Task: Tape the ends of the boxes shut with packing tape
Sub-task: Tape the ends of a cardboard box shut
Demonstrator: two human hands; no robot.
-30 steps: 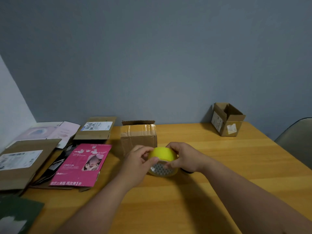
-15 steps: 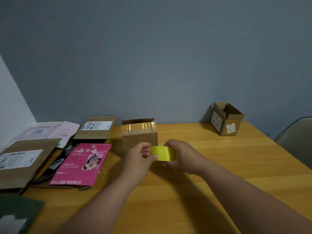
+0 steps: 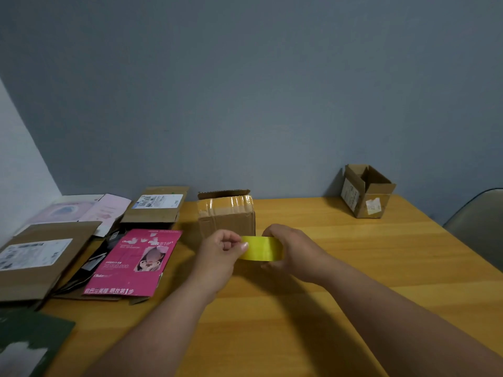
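Note:
A yellow roll of packing tape [image 3: 262, 248] is held above the wooden table [image 3: 353, 281], seen edge-on. My right hand [image 3: 292, 250] grips the roll from the right. My left hand [image 3: 221, 250] has curled fingers, and its thumb and fingertips pinch at the roll's left edge. Just behind my hands stands a brown cardboard box [image 3: 226, 214] with glossy tape across its top and one flap sticking up at the back. A second small cardboard box [image 3: 366, 190] lies tipped at the far right with its end open.
Flattened cardboard mailers [image 3: 40, 257] and a pink printed carton [image 3: 133, 263] are spread over the table's left side. A dark green sheet [image 3: 24, 344] lies at the near left corner. A grey chair [image 3: 479, 227] stands past the right edge. A blue-grey wall bounds the back.
The roll was tilted with its core facing me; it has been lifted and turned edge-on in front of the taped box. Both hands rose slightly with it.

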